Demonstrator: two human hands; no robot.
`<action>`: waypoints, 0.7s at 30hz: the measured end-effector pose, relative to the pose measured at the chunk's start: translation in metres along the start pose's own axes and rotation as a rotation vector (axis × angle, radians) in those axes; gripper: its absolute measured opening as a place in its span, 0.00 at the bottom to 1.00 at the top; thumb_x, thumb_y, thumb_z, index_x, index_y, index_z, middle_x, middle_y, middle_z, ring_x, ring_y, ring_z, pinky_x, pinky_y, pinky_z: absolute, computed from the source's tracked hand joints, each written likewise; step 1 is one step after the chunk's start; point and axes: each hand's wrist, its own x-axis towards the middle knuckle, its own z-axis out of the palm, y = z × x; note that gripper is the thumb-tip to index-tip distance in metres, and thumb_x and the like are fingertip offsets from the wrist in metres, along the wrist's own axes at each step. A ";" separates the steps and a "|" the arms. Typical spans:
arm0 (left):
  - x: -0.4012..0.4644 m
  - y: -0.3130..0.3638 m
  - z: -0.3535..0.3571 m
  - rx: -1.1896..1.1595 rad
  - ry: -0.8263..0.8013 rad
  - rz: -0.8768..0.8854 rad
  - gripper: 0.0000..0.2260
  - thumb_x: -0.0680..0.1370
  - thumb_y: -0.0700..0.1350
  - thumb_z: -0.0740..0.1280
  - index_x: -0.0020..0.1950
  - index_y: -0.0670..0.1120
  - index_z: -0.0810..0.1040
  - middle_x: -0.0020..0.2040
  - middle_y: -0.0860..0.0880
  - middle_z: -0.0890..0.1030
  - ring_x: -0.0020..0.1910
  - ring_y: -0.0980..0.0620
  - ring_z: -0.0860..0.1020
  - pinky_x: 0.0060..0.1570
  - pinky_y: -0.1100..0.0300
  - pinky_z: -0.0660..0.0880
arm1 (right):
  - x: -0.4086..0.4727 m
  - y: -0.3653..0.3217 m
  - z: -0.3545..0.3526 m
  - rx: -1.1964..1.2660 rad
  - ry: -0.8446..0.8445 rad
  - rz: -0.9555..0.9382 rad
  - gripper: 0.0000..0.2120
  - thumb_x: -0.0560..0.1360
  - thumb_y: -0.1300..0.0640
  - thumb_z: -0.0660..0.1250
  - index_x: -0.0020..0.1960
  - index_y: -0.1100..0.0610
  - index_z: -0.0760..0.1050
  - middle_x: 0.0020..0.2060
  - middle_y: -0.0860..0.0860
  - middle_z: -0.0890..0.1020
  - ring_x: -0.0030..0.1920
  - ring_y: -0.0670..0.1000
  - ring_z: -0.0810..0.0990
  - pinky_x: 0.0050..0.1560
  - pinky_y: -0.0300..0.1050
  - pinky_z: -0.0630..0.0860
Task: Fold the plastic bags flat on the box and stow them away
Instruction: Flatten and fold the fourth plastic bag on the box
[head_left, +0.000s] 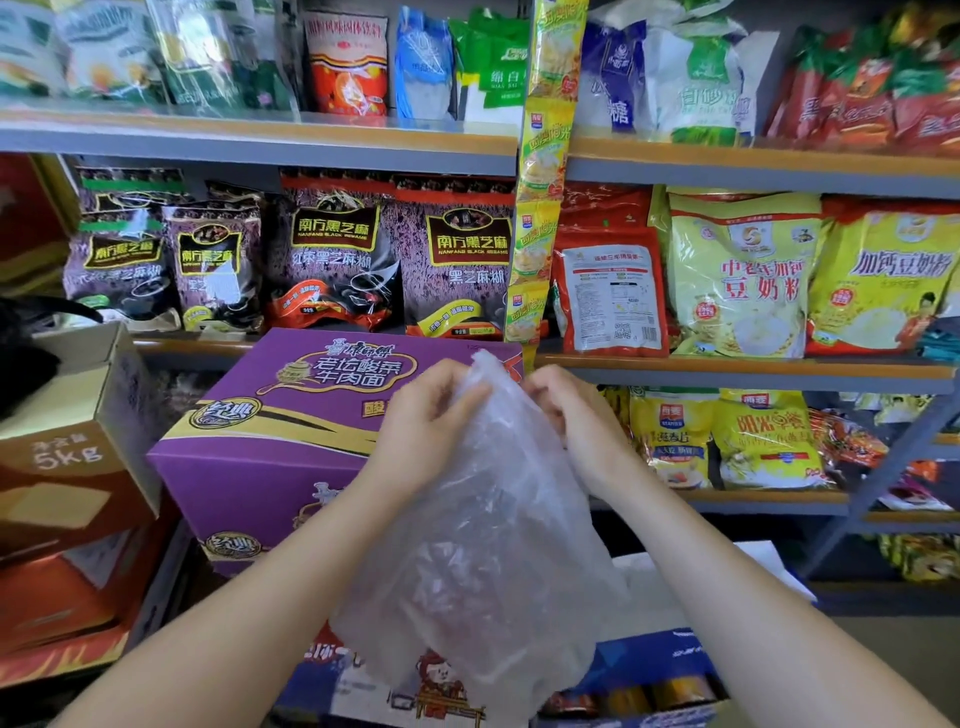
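Grey metal shelves fill the whole wall in front of the person, and they are packed with food bags: dark purple black sesame packs in the middle row, yellow soy milk powder bags to the right, and sugar bags on the top row. One strip of small yellow sachets hangs down along the shelf post.

Below the middle shelf stands a purple noodle box, its top side facing up. To the left of it is an open brown carton marked 5kg, on top of red cartons. A blue box with cans inside lies low, near the person's forearms.

The person holds a clear plastic bag up in the air, over the right part of the purple box and not lying on it. The bag hangs down loose and wrinkled, and its lower end reaches in front of the blue box.

The left hand grips the upper edge of the bag, with the fingers curled around the plastic. The right hand is behind the same upper edge, partly seen through the film; its fingers are bent and pinch the plastic near the top corner.
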 end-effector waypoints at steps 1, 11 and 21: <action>-0.002 -0.003 -0.004 -0.065 0.028 -0.037 0.06 0.76 0.49 0.64 0.40 0.49 0.75 0.36 0.50 0.77 0.36 0.54 0.73 0.40 0.53 0.71 | -0.001 0.007 -0.006 -0.031 -0.056 0.016 0.14 0.78 0.46 0.55 0.41 0.47 0.77 0.39 0.46 0.75 0.41 0.47 0.74 0.45 0.45 0.69; -0.027 -0.035 -0.045 -0.179 0.128 -0.265 0.11 0.80 0.37 0.56 0.43 0.46 0.74 0.37 0.48 0.79 0.35 0.55 0.78 0.36 0.61 0.74 | 0.004 0.038 -0.029 -0.822 -0.115 -0.083 0.17 0.73 0.51 0.66 0.29 0.46 0.64 0.31 0.44 0.72 0.42 0.50 0.70 0.34 0.43 0.61; -0.022 -0.018 -0.037 0.611 0.003 0.326 0.22 0.71 0.49 0.60 0.62 0.41 0.72 0.59 0.43 0.76 0.61 0.46 0.70 0.63 0.55 0.62 | 0.011 -0.015 0.004 -0.163 -0.245 -0.039 0.06 0.71 0.60 0.71 0.37 0.56 0.76 0.32 0.47 0.76 0.33 0.42 0.73 0.35 0.37 0.68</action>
